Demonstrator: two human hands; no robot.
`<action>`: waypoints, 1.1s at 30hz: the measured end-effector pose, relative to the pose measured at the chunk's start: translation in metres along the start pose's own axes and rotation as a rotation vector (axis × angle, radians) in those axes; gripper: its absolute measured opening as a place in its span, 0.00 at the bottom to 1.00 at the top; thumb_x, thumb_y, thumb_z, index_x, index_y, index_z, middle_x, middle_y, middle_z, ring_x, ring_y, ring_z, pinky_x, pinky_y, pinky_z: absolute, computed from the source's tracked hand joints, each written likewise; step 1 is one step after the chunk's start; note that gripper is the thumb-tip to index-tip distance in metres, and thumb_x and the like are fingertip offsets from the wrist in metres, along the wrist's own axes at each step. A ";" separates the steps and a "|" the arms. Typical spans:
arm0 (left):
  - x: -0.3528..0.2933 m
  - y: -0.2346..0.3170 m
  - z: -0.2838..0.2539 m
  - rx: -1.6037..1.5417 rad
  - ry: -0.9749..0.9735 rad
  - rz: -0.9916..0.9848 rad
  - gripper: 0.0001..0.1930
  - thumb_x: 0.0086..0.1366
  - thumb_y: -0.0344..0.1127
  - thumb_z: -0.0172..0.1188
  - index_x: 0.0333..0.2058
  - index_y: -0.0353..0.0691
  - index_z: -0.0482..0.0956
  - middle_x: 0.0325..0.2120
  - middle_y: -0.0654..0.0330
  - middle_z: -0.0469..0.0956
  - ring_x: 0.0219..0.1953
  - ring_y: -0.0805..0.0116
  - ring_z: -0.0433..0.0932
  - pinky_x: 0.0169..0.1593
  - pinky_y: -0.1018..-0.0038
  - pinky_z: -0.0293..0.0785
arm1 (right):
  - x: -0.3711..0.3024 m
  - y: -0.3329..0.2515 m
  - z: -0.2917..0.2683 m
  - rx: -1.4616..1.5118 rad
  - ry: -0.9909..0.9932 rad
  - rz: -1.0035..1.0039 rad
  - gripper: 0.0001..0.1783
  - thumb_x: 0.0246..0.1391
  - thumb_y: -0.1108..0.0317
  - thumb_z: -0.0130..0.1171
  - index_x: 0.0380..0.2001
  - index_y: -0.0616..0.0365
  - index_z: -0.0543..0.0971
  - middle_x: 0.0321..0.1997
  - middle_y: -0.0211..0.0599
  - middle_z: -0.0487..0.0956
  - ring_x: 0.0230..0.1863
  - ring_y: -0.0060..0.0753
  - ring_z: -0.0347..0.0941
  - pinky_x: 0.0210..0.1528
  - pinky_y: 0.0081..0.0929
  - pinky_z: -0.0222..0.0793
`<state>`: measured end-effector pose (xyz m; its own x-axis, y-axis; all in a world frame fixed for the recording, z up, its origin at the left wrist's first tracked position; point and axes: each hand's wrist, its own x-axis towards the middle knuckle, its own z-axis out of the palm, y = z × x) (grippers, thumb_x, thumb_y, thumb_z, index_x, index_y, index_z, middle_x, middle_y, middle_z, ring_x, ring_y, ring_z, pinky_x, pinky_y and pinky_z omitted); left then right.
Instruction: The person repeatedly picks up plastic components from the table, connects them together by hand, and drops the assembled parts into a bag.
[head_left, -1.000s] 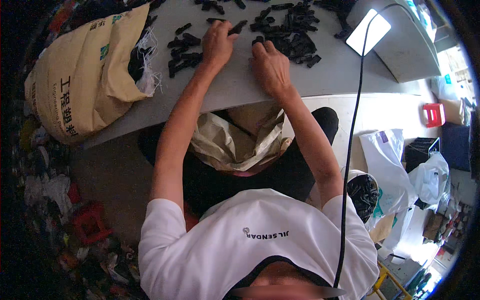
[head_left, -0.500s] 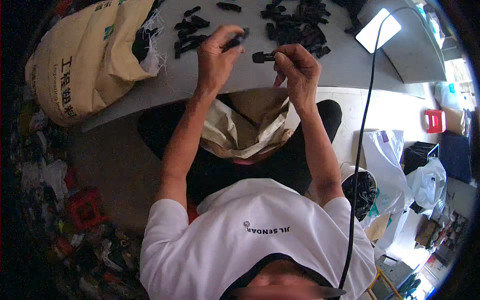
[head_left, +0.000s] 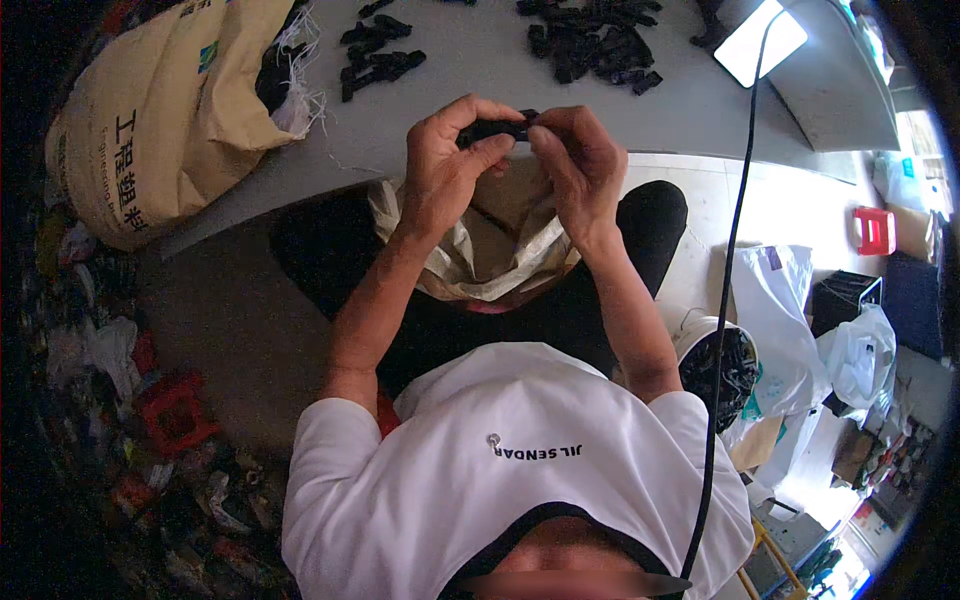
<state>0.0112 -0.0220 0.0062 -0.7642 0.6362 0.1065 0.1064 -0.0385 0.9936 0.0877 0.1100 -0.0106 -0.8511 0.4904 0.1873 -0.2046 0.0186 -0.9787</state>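
Observation:
Just past the table's near edge, my left hand [head_left: 445, 165] and my right hand [head_left: 583, 165] meet in front of me. Between them is a black plastic buckle [head_left: 492, 131], partly covered by the fingers. The left fingers and thumb wrap its left part, while the right thumb and fingers pinch its right end. Whether its two halves are fully locked cannot be made out. On the grey table [head_left: 470, 60] lie a smaller pile of black buckle pieces [head_left: 380, 68] and, to its right, a larger pile [head_left: 595, 45]. Below my hands an open pale sack [head_left: 470, 270] sits between my knees.
A tan printed sack [head_left: 160, 120] leans on the table at left. A bright white panel [head_left: 760, 42] stands at far right, and a black cable [head_left: 738, 210] hangs down the right side. A bucket of black pieces [head_left: 715, 370], white bags [head_left: 775, 310] and a red stool [head_left: 874, 231] are on the right.
My hands, apart before with a black piece in each, have come together, and the pieces now meet between the fingers. The left hand has moved down and right, away from the smaller pile.

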 end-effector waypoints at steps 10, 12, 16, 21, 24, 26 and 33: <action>-0.013 0.006 0.000 0.255 -0.013 0.295 0.14 0.60 0.33 0.57 0.44 0.36 0.71 0.39 0.56 0.72 0.41 0.67 0.73 0.45 0.74 0.71 | -0.003 -0.003 -0.017 -0.407 -0.143 -0.548 0.10 0.44 0.74 0.64 0.28 0.66 0.74 0.39 0.41 0.70 0.34 0.27 0.70 0.29 0.18 0.69; -0.013 0.007 -0.004 0.328 -0.041 0.314 0.14 0.60 0.34 0.58 0.43 0.35 0.71 0.38 0.57 0.71 0.40 0.67 0.73 0.44 0.73 0.71 | -0.005 -0.004 -0.018 -0.411 -0.166 -0.558 0.10 0.44 0.74 0.64 0.28 0.66 0.74 0.38 0.41 0.70 0.34 0.28 0.70 0.29 0.19 0.69; -0.013 0.004 -0.008 0.421 -0.084 0.401 0.14 0.60 0.37 0.58 0.40 0.35 0.71 0.33 0.57 0.70 0.36 0.66 0.73 0.40 0.72 0.71 | -0.006 -0.007 -0.018 -0.445 -0.193 -0.574 0.10 0.44 0.73 0.64 0.28 0.66 0.74 0.37 0.41 0.70 0.32 0.29 0.70 0.29 0.21 0.70; -0.018 0.011 -0.006 0.399 -0.089 0.262 0.12 0.62 0.37 0.56 0.39 0.34 0.73 0.31 0.56 0.74 0.35 0.67 0.75 0.39 0.73 0.71 | -0.009 -0.008 -0.018 -0.472 -0.189 -0.567 0.10 0.44 0.73 0.64 0.27 0.67 0.74 0.37 0.42 0.70 0.31 0.29 0.71 0.29 0.21 0.70; -0.024 0.013 -0.003 0.366 -0.076 0.128 0.12 0.62 0.37 0.56 0.39 0.34 0.73 0.28 0.55 0.76 0.31 0.66 0.76 0.36 0.73 0.71 | -0.011 -0.007 -0.017 -0.495 -0.180 -0.590 0.10 0.44 0.73 0.64 0.27 0.67 0.74 0.37 0.42 0.70 0.31 0.30 0.71 0.29 0.21 0.70; -0.025 0.011 -0.003 0.331 -0.073 0.084 0.12 0.63 0.37 0.55 0.39 0.34 0.73 0.27 0.55 0.77 0.30 0.65 0.77 0.35 0.73 0.72 | -0.014 -0.007 -0.014 -0.442 -0.157 -0.566 0.16 0.39 0.65 0.67 0.30 0.62 0.74 0.33 0.42 0.70 0.29 0.44 0.71 0.30 0.32 0.69; -0.030 0.010 -0.008 0.408 -0.050 0.259 0.11 0.62 0.36 0.56 0.37 0.34 0.73 0.27 0.54 0.77 0.30 0.64 0.78 0.34 0.74 0.71 | -0.016 -0.021 -0.015 -0.435 -0.363 -0.300 0.20 0.44 0.66 0.63 0.40 0.61 0.70 0.34 0.46 0.72 0.31 0.53 0.72 0.32 0.36 0.69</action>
<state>0.0305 -0.0476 0.0134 -0.6491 0.6821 0.3366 0.5377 0.0985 0.8374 0.1132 0.1150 0.0056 -0.9123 0.0846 0.4006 -0.3095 0.4982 -0.8099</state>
